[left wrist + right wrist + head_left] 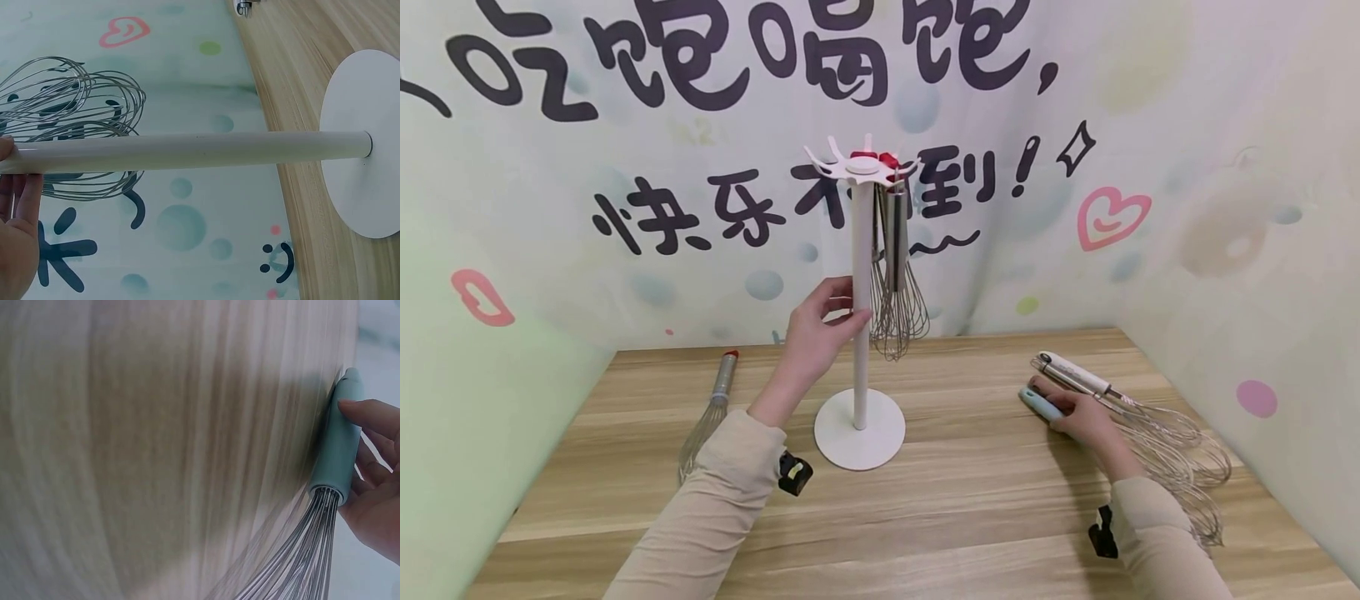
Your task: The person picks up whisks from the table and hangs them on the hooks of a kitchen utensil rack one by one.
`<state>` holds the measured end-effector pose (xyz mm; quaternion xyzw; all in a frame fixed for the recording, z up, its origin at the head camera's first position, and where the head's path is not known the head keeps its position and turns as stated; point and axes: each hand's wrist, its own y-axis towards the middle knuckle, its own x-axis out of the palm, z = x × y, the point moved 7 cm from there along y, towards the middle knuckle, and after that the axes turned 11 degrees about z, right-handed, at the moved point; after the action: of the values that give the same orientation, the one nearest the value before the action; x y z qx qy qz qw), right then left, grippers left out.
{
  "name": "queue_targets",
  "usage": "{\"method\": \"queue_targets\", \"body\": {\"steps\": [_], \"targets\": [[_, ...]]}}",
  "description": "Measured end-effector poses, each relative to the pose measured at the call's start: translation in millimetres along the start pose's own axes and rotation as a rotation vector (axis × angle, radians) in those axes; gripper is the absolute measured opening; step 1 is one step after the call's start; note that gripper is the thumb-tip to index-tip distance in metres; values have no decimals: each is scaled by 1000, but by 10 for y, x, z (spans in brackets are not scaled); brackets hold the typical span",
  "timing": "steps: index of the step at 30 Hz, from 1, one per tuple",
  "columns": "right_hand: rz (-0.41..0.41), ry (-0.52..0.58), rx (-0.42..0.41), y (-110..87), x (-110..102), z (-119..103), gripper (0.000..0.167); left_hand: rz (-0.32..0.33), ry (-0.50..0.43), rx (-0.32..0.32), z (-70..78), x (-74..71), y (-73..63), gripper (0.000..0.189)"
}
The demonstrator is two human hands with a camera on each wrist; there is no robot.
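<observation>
A wood-grain bench [955, 517] stands before a printed backdrop [730, 150]. The left hand [823, 323] grips the pole of one white stand [861, 358]; the right hand [1086, 423] pinches one blue-handled whisk [1040, 404] at the bench's right side. Just beside that lies one white-handled whisk [1078, 375]; overlapping wires hide the full count there. At least two metal-handled whisks [896, 242] hang from the stand, and one red-tipped whisk [722, 385] lies left of it.
</observation>
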<state>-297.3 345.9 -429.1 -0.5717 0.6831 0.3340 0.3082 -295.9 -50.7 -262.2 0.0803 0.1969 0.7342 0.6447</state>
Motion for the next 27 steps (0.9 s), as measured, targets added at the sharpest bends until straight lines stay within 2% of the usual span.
{"method": "queue_targets", "body": {"steps": [18, 27], "targets": [[-5, -30, -43, 10, 29, -40, 43, 14, -18, -3, 14, 10, -5, 38], [14, -4, -70, 33, 28, -176, 43, 25, 12, 11, 27, 4, -4, 37]]}}
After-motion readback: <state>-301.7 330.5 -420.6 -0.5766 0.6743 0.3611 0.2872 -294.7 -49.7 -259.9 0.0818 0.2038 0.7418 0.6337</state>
